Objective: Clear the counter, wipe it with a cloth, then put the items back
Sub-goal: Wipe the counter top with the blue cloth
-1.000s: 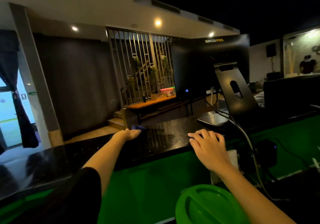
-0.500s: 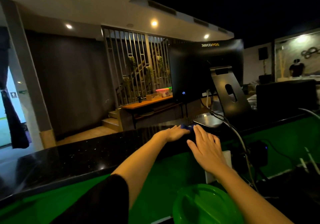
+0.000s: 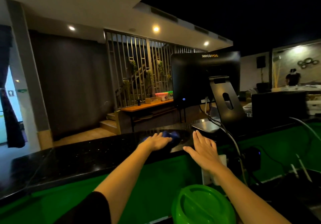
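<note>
Left hand (image 3: 156, 143) apparently slid cloth (image 3: 169, 134) leftward.

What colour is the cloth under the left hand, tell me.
Dark blue cloth, best seen in the head view.

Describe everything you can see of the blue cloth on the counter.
The blue cloth is dark blue, soft-looking fabric, bunched into folds. It lies on the glossy black speckled counter, left of the monitor stand's base. The left hand presses on its near part with straight fingers, hiding much of it. The right hand rests nearby, not touching it.
</note>
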Tool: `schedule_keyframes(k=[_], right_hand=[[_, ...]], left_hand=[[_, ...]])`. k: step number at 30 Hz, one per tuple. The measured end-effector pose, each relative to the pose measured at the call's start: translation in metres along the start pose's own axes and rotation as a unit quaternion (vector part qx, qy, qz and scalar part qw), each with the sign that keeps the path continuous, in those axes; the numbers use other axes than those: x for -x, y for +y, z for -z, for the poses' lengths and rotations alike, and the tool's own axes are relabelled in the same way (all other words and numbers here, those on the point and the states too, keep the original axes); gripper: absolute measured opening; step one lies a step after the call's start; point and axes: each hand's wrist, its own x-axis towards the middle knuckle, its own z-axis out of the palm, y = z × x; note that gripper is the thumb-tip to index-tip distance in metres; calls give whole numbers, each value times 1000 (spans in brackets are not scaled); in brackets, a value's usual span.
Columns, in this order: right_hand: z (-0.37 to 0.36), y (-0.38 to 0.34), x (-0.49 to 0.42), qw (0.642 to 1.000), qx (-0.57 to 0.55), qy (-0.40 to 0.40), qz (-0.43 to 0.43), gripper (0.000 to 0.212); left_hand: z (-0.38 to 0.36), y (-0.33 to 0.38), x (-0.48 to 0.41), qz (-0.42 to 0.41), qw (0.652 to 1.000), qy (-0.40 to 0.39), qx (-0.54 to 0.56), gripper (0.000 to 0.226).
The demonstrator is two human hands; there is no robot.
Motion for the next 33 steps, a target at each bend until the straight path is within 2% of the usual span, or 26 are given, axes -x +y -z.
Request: schedule_keyframes(k=[3,7,9,12,15,17,19,22,25,29,31,33], right_hand=[[3,-1,0,1000,-13,-8,-8,83],[15,-3,2,998,-50,-37,-7,88],[23,-5,4,995,-62,-77,8,86],[31,-14,11,989,-82,-114,47,62],[36,-33,20,978,-182,-37,94,32],[44,-46,20,979,-168,-6,113,25],[57,-56,10,982,-132,14,133,27],[88,-72,-10,981,-114,71,138,24],[111,-91,-26,975,-99,129,150,17],[93,-112,-40,977,-98,149,120,22],[60,-117,-45,983,-71,133,105,23],[18,-116,-48,998,-40,41,39,27]], left_hand=[[-9,30,12,-70,997,-12,-24,52],[-12,35,33,-107,994,-10,-27,53],[-10,33,53,-123,992,-16,-33,51],[-6,25,84,-128,991,-14,-25,47],[-1,10,116,-132,990,-2,40,48],[4,-5,135,-146,987,16,69,48],[12,-26,147,-156,984,46,69,53],[27,-62,157,-126,985,96,68,67],[36,-97,158,-85,984,125,93,64],[33,-131,153,-43,989,125,72,60],[30,-140,149,-27,990,123,61,62],[31,-145,143,-22,994,102,38,85]])
